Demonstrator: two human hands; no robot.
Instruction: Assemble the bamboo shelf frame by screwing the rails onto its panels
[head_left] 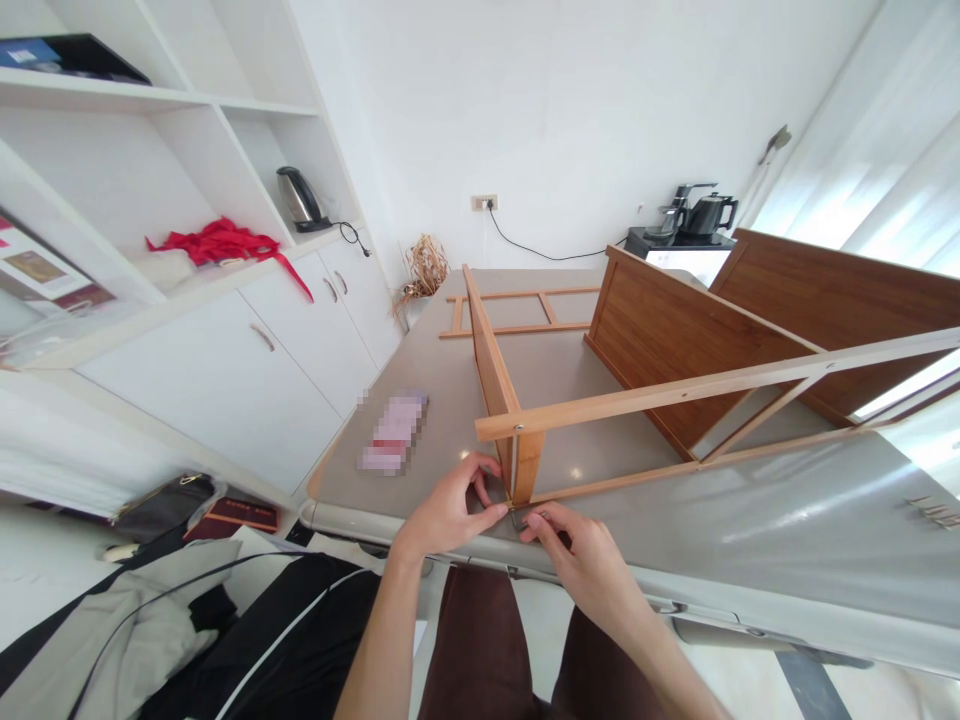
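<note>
While the right hand (562, 538) pinches a thin grey metal stick (517, 519), the left hand (452, 508) curls its fingers beside it, grip hard to tell, the tan-and-brown wooden shelf frame (690, 345) stretching from twelve to three o'clock, on a shiny grey table (810, 520).

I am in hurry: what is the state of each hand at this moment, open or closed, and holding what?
Left hand: half curled by the wooden frame; grip cannot be told.
Right hand: closed, pinching a small metal piece.
</note>
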